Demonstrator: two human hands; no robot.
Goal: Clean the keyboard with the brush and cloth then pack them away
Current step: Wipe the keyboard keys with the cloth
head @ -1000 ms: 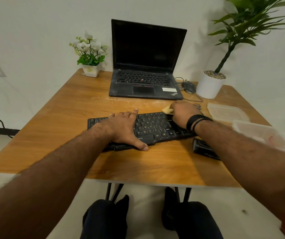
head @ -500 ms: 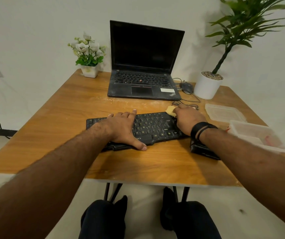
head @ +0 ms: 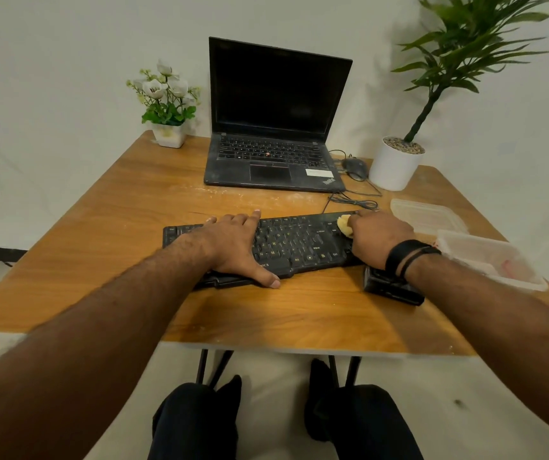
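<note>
We take the black keyboard (head: 286, 244) as our landmark: it lies flat across the middle of the wooden table (head: 117, 200), its long side facing us. Our left hand (head: 233, 244) rests flat on the keyboard's left half, fingers straight and spread over the keys, the thumb reaching past the near edge to touch the tabletop; it grasps nothing. Our right hand (head: 377, 237) sits at the keyboard's right end with its fingers curled around a small yellow cloth (head: 344, 225), which pokes out on the side toward the keys and presses against the far right corner of the keyboard. Just beside the keyboard's near right corner, partly under our right wrist, lies a dark black object (head: 389, 287); we cannot tell whether it is the brush. Right of the keyboard stands an open clear plastic container (head: 485, 260), and beyond that, its flat lid (head: 429, 217) lies on the table. Behind the keyboard sits an open laptop (head: 273, 127) with a dark screen, a mouse (head: 354, 167) to its right, a white pot with a tall green plant (head: 396, 164) farther right, and a small flower pot (head: 168, 134) to the laptop's left.
</note>
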